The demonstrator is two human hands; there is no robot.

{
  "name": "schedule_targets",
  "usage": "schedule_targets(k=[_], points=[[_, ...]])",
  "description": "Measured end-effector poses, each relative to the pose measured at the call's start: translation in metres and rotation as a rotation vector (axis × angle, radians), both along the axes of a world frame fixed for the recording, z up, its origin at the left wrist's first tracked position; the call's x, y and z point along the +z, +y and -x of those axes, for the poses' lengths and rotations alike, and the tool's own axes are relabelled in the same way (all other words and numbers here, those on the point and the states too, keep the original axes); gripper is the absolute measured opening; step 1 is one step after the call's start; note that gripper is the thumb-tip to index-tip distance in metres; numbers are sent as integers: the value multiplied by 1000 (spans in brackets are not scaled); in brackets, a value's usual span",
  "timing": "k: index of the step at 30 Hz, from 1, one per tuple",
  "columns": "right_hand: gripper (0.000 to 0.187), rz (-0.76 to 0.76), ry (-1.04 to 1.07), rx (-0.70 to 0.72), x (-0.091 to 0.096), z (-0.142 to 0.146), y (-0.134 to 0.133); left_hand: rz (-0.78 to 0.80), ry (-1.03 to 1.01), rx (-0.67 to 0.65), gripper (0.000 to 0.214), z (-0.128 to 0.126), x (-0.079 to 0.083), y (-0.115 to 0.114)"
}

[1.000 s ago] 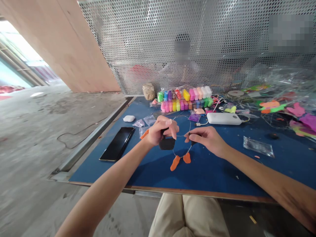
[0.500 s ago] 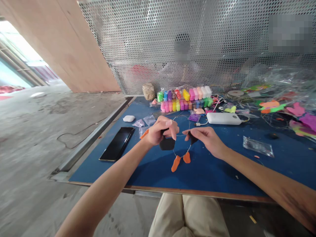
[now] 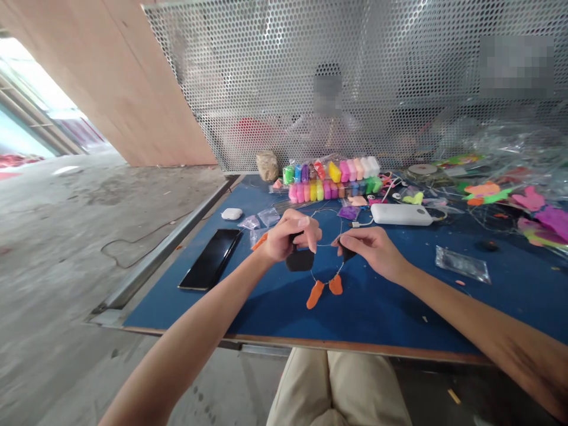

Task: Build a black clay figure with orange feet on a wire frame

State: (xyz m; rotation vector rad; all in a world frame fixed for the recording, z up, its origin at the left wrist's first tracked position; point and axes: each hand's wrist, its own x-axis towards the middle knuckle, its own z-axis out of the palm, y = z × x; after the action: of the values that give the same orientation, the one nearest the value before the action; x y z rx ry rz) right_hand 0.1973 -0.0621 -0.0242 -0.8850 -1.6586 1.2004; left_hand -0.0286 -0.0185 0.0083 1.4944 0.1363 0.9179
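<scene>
My left hand point(image 3: 293, 234) is closed, its fingers curled round a wire and the top of a flat black piece point(image 3: 300, 260), which looks like modelling clay. With thumb and forefinger, my right hand point(image 3: 370, 248) pinches a smaller dark piece point(image 3: 348, 253) on the same wire. Two orange pieces, a longer one point(image 3: 315, 294) and a rounder one point(image 3: 336, 284), dangle from the thin wire between my hands. Another orange piece point(image 3: 260, 241) shows behind my left wrist, partly hidden. The thin wire loop point(image 3: 341, 222) arches up behind my hands.
On the blue table point(image 3: 275, 313) lie a black phone point(image 3: 209, 259), a white earbud case point(image 3: 231, 213), small plastic bags point(image 3: 268, 216), a white power bank point(image 3: 402, 214) and a clear packet point(image 3: 462, 264). Coloured clay packs point(image 3: 335, 180) and a stone point(image 3: 267, 165) stand before a perforated metal screen point(image 3: 266, 77).
My right fingers have shifted slightly on the dark piece, and the view has moved a little. My left hand keeps its hold.
</scene>
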Motion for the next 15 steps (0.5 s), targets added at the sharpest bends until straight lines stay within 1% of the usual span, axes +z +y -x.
schedule_targets(k=[2, 4, 8, 15], points=[[32, 7, 18, -27, 0, 0, 0, -6, -2, 5, 47, -1, -1, 0], [34, 48, 51, -43, -1, 1, 1, -8, 2, 15, 47, -1, -1, 0], [33, 132, 68, -20, -2, 4, 1, -9, 8, 6, 49, -2, -2, 0], [34, 96, 36, 59, 3, 1, -1, -14, 19, 10, 49, -1, -1, 1]])
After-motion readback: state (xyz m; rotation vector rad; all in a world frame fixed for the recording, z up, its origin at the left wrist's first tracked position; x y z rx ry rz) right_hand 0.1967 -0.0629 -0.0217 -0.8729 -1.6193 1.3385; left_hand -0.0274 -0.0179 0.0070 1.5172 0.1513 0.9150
